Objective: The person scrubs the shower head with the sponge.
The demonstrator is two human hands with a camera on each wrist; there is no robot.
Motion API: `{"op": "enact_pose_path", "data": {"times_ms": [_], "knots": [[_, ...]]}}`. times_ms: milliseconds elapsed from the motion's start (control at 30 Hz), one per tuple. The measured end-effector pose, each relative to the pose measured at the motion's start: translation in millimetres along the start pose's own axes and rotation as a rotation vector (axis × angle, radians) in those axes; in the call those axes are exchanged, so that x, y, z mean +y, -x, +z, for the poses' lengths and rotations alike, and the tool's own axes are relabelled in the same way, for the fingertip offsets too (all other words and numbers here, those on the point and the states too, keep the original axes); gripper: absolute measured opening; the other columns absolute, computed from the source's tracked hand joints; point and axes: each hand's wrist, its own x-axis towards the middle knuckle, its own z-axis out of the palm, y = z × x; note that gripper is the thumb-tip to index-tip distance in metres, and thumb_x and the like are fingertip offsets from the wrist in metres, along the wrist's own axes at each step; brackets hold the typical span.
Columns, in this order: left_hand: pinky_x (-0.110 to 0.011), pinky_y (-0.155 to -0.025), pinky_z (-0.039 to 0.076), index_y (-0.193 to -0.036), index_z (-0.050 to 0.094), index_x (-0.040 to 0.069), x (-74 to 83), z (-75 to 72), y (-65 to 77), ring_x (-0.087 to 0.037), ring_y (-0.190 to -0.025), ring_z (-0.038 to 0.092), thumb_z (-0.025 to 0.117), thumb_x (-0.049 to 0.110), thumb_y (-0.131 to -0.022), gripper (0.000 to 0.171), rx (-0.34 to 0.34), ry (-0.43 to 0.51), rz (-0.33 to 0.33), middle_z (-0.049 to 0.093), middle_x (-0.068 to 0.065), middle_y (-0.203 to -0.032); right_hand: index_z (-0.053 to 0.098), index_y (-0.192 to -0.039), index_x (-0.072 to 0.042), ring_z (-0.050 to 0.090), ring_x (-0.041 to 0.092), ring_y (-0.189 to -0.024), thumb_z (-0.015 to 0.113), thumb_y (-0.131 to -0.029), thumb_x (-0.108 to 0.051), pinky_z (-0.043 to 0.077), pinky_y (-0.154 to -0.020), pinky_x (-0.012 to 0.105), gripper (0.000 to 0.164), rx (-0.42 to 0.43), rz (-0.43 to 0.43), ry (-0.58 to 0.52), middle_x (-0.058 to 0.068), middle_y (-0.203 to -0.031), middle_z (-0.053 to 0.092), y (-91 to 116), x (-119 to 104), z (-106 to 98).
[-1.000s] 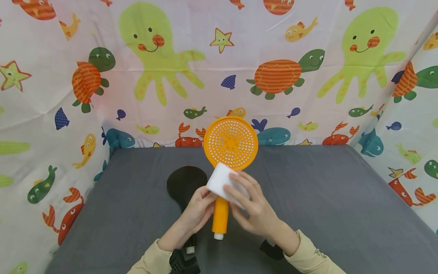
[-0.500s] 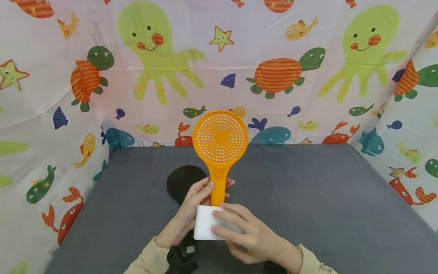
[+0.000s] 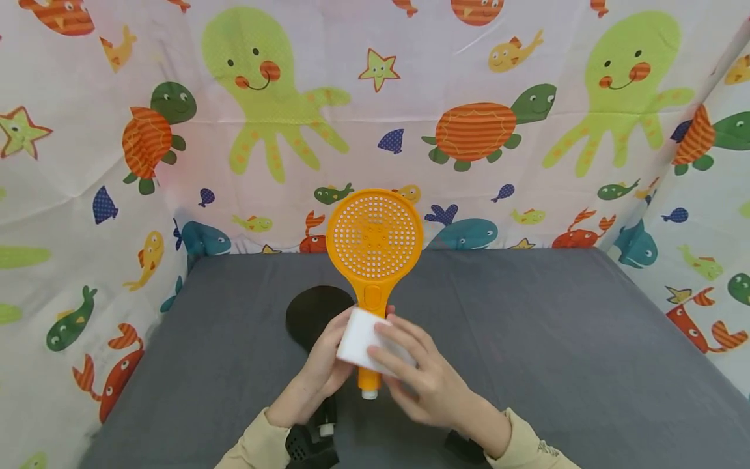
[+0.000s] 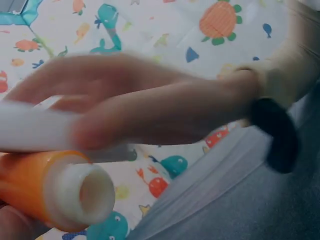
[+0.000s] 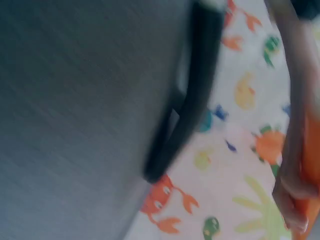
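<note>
In the head view an orange shower head [image 3: 375, 236] stands upright above the table, its perforated round face toward me. My left hand [image 3: 321, 360] grips its handle from the left. My right hand [image 3: 432, 372] holds a white sponge [image 3: 359, 337] against the front of the handle, covering the handle's middle. Below the sponge the white end fitting [image 3: 369, 394] shows. The left wrist view has this fitting [image 4: 85, 194] close up, with the blurred right hand [image 4: 145, 105] and sponge [image 4: 35, 127] above it. In the right wrist view, left-hand fingers [image 5: 295, 195] wrap the orange handle [image 5: 311, 150].
A black shower head [image 3: 316, 314] lies on the grey-covered table [image 3: 556, 352], left of and partly behind my left hand. Dark wrist straps [image 3: 310, 449] sit at my cuffs. A white curtain [image 3: 375, 150] with printed sea animals surrounds the table's back and sides.
The sponge in my right hand went from near the shower head's neck down to the handle's lower end, then back up to mid-handle. The shower head has shifted left from its earlier place.
</note>
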Motion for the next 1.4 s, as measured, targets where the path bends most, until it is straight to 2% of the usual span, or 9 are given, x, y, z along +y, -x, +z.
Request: {"op": "enact_pose_path", "data": {"times_ms": [233,467,633,733,933,1033,1200,1267,1400], "knots": [[-0.025,-0.078,0.049,-0.121,0.051,0.011,-0.3,-1.6,-2.2,-0.013,-0.082,0.057,0.030,0.018,-0.103,0.028,-0.012,-0.004,0.002,0.054,-0.002,-0.099,0.056,-0.120,-0.005,0.042,0.039,-0.119,0.046,-0.090,-0.014,0.036,-0.100,0.043,0.033,-0.149,-0.196,-0.019,0.022,-0.127,0.049,19,-11,2],[-0.023,-0.077,0.050,-0.115,0.060,0.011,-7.2,0.1,-0.9,-0.011,-0.087,0.058,0.041,0.011,-0.100,0.024,-0.016,-0.094,0.090,0.060,-0.001,-0.102,0.055,-0.113,-0.001,0.040,0.045,-0.116,0.048,-0.092,-0.009,0.032,-0.103,0.045,0.023,0.101,-0.193,0.087,0.028,-0.118,0.046,4,16,2],[-0.027,-0.086,0.046,-0.121,0.060,0.012,-11.6,3.9,-2.5,-0.015,-0.094,0.056,0.043,0.009,-0.099,0.028,-0.033,-0.135,0.064,0.058,-0.003,-0.110,0.050,-0.116,-0.002,0.030,0.042,-0.125,0.048,-0.095,-0.009,0.025,-0.107,0.047,0.022,0.290,-0.043,0.230,0.026,-0.126,0.037,-11,32,-3],[-0.029,-0.087,0.047,-0.123,0.057,0.007,-12.6,4.9,-2.9,-0.019,-0.094,0.057,0.040,0.009,-0.100,0.029,-0.033,-0.132,0.034,0.057,-0.008,-0.110,0.047,-0.119,-0.001,0.029,0.043,-0.124,0.049,-0.096,-0.011,0.029,-0.106,0.044,0.025,0.332,0.042,0.223,0.025,-0.130,0.032,-15,36,-4],[-0.026,-0.084,0.047,-0.121,0.060,0.010,-9.5,1.0,-2.5,-0.014,-0.091,0.055,0.039,0.007,-0.100,0.030,0.011,-0.093,0.043,0.058,-0.004,-0.109,0.049,-0.119,0.002,0.033,0.043,-0.122,0.049,-0.095,-0.013,0.031,-0.105,0.039,0.029,0.153,0.054,0.018,0.029,-0.129,0.034,1,17,1],[-0.025,-0.080,0.049,-0.122,0.059,0.012,-6.8,-1.1,-2.4,-0.014,-0.090,0.056,0.039,0.008,-0.100,0.030,0.021,-0.085,0.049,0.061,-0.004,-0.106,0.052,-0.119,0.000,0.037,0.042,-0.121,0.049,-0.092,-0.012,0.034,-0.102,0.040,0.030,0.015,-0.039,-0.018,0.028,-0.127,0.040,14,1,4],[-0.024,-0.075,0.050,-0.126,0.055,0.010,-5.1,-1.5,-3.3,-0.016,-0.088,0.056,0.035,0.007,-0.101,0.032,-0.035,-0.104,0.062,0.062,-0.006,-0.104,0.056,-0.121,-0.008,0.043,0.038,-0.118,0.053,-0.091,-0.017,0.036,-0.100,0.044,0.032,-0.179,-0.243,0.069,0.019,-0.126,0.049,22,-7,2],[-0.023,-0.074,0.051,-0.124,0.057,0.011,-4.5,-0.8,-2.9,-0.014,-0.087,0.058,0.038,0.010,-0.100,0.030,-0.062,-0.109,0.079,0.062,-0.005,-0.104,0.057,-0.120,-0.009,0.044,0.039,-0.117,0.053,-0.091,-0.017,0.033,-0.102,0.045,0.030,-0.135,-0.262,0.127,0.019,-0.123,0.051,17,0,0],[-0.024,-0.080,0.049,-0.119,0.061,0.013,-4.6,2.6,-1.9,-0.012,-0.091,0.058,0.045,0.011,-0.099,0.026,-0.085,-0.093,0.087,0.061,-0.001,-0.107,0.058,-0.114,-0.007,0.043,0.041,-0.116,0.050,-0.092,-0.010,0.031,-0.104,0.045,0.023,0.129,-0.202,0.284,0.022,-0.117,0.051,-2,20,-6]]}}
